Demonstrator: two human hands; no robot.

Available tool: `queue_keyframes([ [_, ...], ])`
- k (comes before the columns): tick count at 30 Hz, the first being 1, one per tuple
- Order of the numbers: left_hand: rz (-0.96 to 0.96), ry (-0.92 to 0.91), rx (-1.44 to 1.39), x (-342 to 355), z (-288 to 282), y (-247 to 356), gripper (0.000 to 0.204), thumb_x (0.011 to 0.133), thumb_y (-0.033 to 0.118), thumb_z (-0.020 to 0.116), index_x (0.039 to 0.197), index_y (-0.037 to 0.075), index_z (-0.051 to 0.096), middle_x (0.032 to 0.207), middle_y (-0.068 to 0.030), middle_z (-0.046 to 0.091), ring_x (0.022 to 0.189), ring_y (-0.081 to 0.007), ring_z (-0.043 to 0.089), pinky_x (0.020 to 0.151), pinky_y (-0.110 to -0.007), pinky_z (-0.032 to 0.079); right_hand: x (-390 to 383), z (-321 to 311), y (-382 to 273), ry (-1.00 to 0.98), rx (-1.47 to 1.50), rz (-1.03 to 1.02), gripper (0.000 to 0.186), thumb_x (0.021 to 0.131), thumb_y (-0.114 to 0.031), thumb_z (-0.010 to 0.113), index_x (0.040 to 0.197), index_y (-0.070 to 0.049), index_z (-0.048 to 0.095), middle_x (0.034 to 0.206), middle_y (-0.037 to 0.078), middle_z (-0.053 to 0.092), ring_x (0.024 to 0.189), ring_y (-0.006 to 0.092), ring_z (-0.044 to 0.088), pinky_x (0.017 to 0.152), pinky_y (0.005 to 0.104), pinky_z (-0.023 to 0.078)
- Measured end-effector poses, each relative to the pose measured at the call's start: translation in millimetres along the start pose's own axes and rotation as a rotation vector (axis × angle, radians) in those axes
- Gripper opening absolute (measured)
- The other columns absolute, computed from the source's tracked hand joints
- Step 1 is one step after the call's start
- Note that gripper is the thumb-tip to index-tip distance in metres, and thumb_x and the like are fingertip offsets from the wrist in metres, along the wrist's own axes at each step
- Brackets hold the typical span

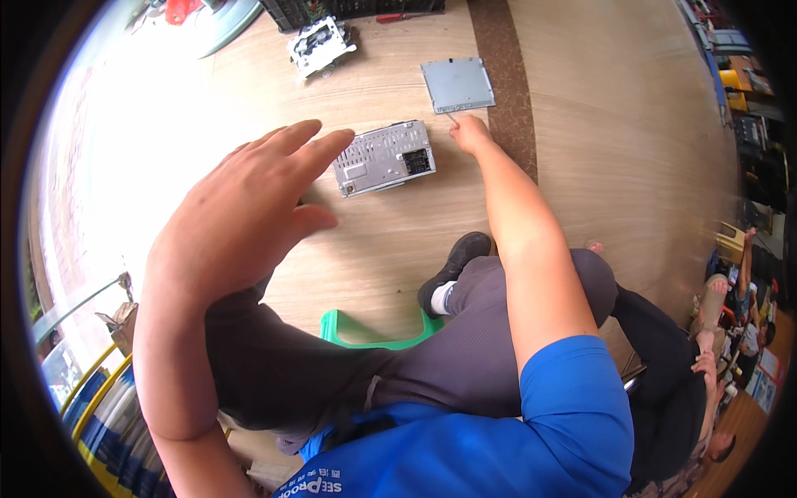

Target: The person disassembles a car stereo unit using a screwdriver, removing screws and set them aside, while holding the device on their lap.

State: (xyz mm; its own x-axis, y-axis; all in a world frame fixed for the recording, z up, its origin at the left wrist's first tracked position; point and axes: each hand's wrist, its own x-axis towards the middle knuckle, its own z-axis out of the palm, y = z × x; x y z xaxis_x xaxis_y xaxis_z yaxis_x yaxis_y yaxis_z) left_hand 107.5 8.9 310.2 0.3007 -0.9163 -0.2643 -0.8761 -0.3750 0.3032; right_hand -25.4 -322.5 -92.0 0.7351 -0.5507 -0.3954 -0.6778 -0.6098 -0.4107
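On the floor ahead of me rests a silver metal car stereo unit (382, 158) with slotted vents and a black connector socket. My left hand (249, 191) is raised close to the camera with its fingers spread, holding nothing and covering part of the view left of the unit. To the right, my right hand (470, 133) is closed on a thin metal rod-like tool (451, 117), its kind too small to make out. The tool's end points toward the near edge of a flat grey metal cover (459, 85), which lies just beyond that hand.
A white disc-drive mechanism (320, 47) lies at the back, near a black crate (349, 12) and a red-handled tool (400, 17). A brown strip (505, 75) crosses the floor. Below me is a green stool (382, 342). Another person in dark clothes (672, 398) is at the right.
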Motion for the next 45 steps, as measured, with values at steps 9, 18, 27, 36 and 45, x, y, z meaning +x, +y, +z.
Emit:
queue_keyframes([
  [9, -0.118, -0.17, 0.103, 37.9, -4.2, 5.1, 0.082, 0.067, 0.013, 0.08, 0.142, 0.018, 0.048, 0.144, -0.0109, 0.05, 0.129, -0.0338, 0.051, 0.106, -0.043, 0.046, 89.0, 16.1, 4.8, 0.098, 0.024, 0.014, 0.016, 0.086, -0.022, 0.066, 0.09, -0.008, 0.071, 0.091, 0.018, 0.07, 0.089, 0.035, 0.067, 0.079, 0.0438, 0.052],
  [18, -0.098, -0.261, 0.108, 66.6, -4.4, 10.0, 0.082, 0.067, 0.027, 0.076, 0.142, 0.015, 0.048, 0.145, -0.0139, 0.048, 0.129, -0.0371, 0.05, 0.103, -0.047, 0.047, 109.7, 21.6, -17.8, 0.017, -0.039, 0.089, 0.021, 0.09, -0.017, 0.055, 0.102, -0.007, 0.07, 0.11, 0.018, 0.068, 0.104, 0.0349, 0.065, 0.088, 0.045, 0.052],
  [27, -0.11, -0.276, 0.13, 71.9, 0.6, 12.0, 0.08, 0.071, 0.031, 0.075, 0.144, 0.017, 0.047, 0.145, -0.0141, 0.048, 0.13, -0.0368, 0.049, 0.105, -0.047, 0.045, 109.5, 20.1, -23.5, -0.024, 0.004, 0.191, 0.028, 0.091, -0.015, 0.051, 0.11, -0.004, 0.068, 0.119, 0.02, 0.066, 0.112, 0.0349, 0.063, 0.092, 0.0449, 0.051],
  [36, -0.126, -0.211, 0.065, 66.4, 7.4, 0.1, 0.078, 0.073, 0.016, 0.078, 0.144, 0.017, 0.046, 0.144, -0.0118, 0.05, 0.13, -0.0325, 0.05, 0.106, -0.045, 0.045, 92.4, 2.8, -18.0, 0.026, 0.216, 0.11, 0.013, 0.09, -0.01, 0.059, 0.099, -0.003, 0.066, 0.1, 0.013, 0.069, 0.084, 0.025, 0.065, 0.073, 0.0393, 0.053],
  [45, -0.017, -0.18, -0.038, 58.0, -4.0, 1.7, 0.06, 0.085, 0.022, 0.07, 0.139, 0.007, 0.048, 0.138, -0.0205, 0.052, 0.125, -0.0364, 0.052, 0.104, -0.042, 0.044, 10.9, -98.1, -112.0, -0.168, 1.354, -0.133, 0.007, 0.095, -0.014, 0.061, 0.092, -0.007, 0.06, 0.072, 0.0, 0.055, 0.057, 0.0079, 0.049, 0.046, 0.023, 0.039],
])
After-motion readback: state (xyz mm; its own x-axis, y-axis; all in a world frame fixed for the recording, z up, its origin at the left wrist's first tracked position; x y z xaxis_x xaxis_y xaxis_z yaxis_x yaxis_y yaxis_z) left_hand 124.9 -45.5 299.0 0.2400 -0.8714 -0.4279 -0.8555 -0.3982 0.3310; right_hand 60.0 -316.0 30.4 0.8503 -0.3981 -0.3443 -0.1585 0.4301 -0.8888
